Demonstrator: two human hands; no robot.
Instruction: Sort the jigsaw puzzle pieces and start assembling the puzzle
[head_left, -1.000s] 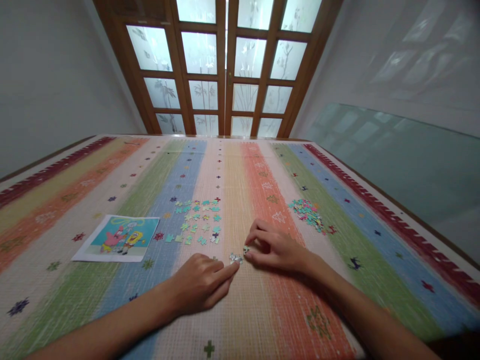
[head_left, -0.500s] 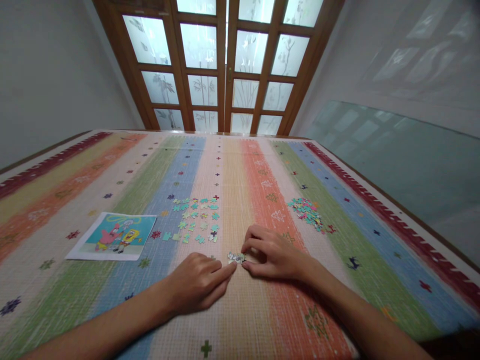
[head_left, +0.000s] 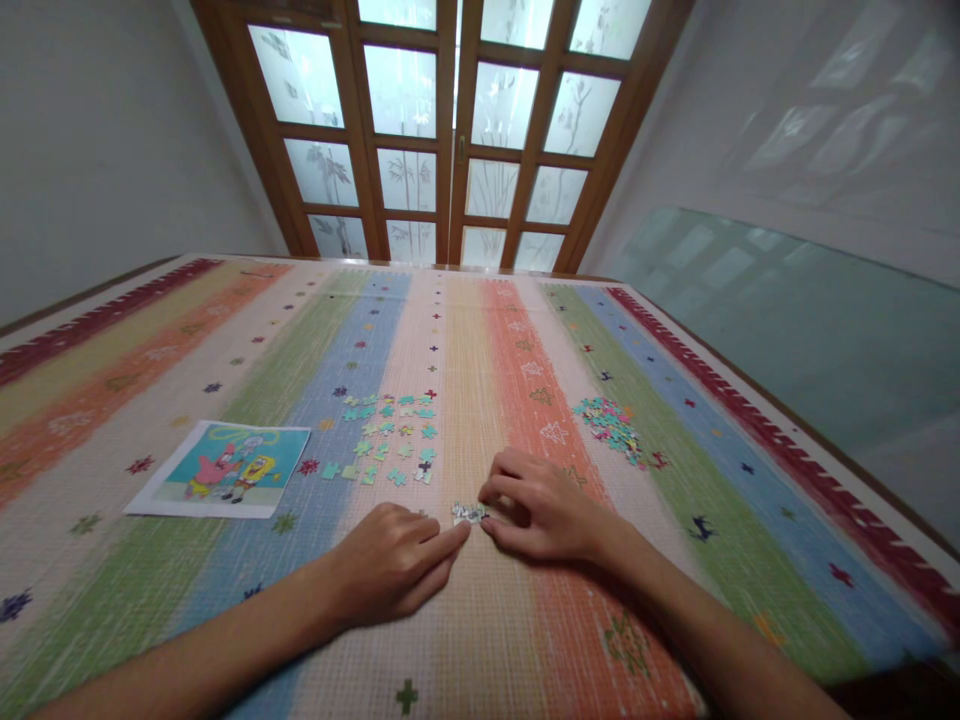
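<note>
A small cluster of joined jigsaw puzzle pieces (head_left: 466,512) lies on the tablecloth between my hands. The index finger of my left hand (head_left: 401,560) presses on its near edge, while the other fingers are curled in. From the other side, my right hand (head_left: 536,505) pinches a puzzle piece at the cluster's right end with thumb and fingers; that piece is mostly hidden. Ahead to the left, several loose puzzle pieces (head_left: 381,450) are spread in rough rows. A denser heap of puzzle pieces (head_left: 611,428) sits to the right, beyond my right hand.
A printed cartoon picture (head_left: 232,470) on white paper lies flat at the left. The striped tablecloth (head_left: 480,620) covers the table. Wooden doors with frosted panes (head_left: 409,180) stand beyond the far edge, and a glass panel (head_left: 787,300) leans along the right wall.
The view has shifted very slightly. Both hands stay at the joined puzzle pieces, with no clear change in their grip.
</note>
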